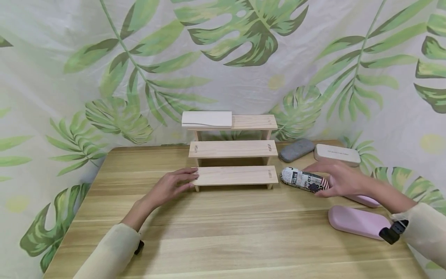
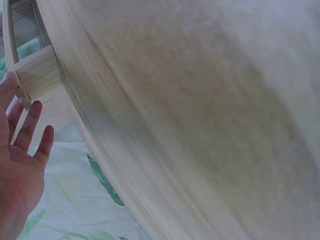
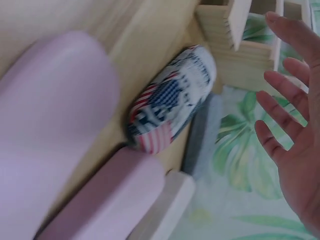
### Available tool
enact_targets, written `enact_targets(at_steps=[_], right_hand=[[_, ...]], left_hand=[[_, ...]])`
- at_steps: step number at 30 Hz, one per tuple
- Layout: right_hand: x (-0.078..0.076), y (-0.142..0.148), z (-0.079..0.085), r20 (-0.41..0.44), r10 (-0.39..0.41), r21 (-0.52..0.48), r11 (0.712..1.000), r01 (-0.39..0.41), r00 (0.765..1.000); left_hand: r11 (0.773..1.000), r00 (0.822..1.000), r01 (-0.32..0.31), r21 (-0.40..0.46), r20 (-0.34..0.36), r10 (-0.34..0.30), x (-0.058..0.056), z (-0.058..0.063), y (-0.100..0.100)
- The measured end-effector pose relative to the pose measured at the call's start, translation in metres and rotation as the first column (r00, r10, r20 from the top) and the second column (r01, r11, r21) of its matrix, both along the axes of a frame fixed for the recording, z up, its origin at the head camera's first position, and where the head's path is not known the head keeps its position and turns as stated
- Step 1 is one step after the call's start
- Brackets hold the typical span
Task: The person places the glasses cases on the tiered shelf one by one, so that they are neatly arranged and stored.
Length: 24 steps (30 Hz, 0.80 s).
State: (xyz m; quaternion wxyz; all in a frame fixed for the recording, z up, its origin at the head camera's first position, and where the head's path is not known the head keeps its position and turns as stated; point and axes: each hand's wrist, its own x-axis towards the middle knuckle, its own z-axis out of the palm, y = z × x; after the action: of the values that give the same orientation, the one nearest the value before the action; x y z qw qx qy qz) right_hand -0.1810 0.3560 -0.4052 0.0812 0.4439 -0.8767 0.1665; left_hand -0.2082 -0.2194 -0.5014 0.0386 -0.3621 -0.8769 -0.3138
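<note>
A three-tier wooden shelf (image 1: 237, 176) stands on the table, with its steps rising toward the back. My left hand (image 1: 170, 186) touches the left end of the lowest step, its fingers fairly straight. To the shelf's right lies a glasses case printed with newspaper text and a flag (image 1: 300, 179). My right hand (image 1: 343, 179) is at the near right end of that case, thumb and fingers spread about it. In the right wrist view, the fingers (image 3: 282, 97) look extended and apart from the case. On the top step's left half lies a white folded-flap case (image 1: 207, 119).
Behind the printed case lie a grey case (image 1: 297, 150) and an off-white case (image 1: 337, 154). A pink case (image 1: 359, 223) lies nearer the front right. Another pink case (image 1: 365, 200) is partly hidden under my right arm. A leaf-patterned cloth (image 1: 237, 85) hangs behind the table.
</note>
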Motion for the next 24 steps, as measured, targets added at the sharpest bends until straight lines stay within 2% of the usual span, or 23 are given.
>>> enact_targets(at_steps=[3, 7, 13, 17, 24], right_hand=[[0.006, 0.011, -0.007, 0.012, 0.001, -0.008, 1.000, -0.001, 1.000], [0.018, 0.024, -0.015, 0.042, -0.039, 0.018, 0.999, 0.038, 0.998], [0.030, 0.040, -0.026, 0.042, -0.057, 0.033, 0.998, 0.056, 0.997], [0.039, 0.050, -0.032, 0.043, -0.099, 0.047, 0.994, 0.097, 0.994], [0.053, 0.067, -0.045, 0.067, -0.149, 0.024, 0.989, 0.147, 0.987]], left_hand=[[1.000, 1.000, 0.001, -0.001, 0.004, -0.001, 0.000, -0.001, 0.001], [1.000, 1.000, -0.002, -0.002, -0.003, 0.002, 0.000, -0.002, 0.002], [1.000, 1.000, -0.012, -0.011, -0.018, 0.011, 0.000, -0.002, 0.001], [1.000, 1.000, -0.012, -0.012, -0.020, 0.012, 0.000, -0.002, 0.001], [1.000, 1.000, -0.014, -0.015, -0.026, 0.014, 0.000, -0.001, 0.002]])
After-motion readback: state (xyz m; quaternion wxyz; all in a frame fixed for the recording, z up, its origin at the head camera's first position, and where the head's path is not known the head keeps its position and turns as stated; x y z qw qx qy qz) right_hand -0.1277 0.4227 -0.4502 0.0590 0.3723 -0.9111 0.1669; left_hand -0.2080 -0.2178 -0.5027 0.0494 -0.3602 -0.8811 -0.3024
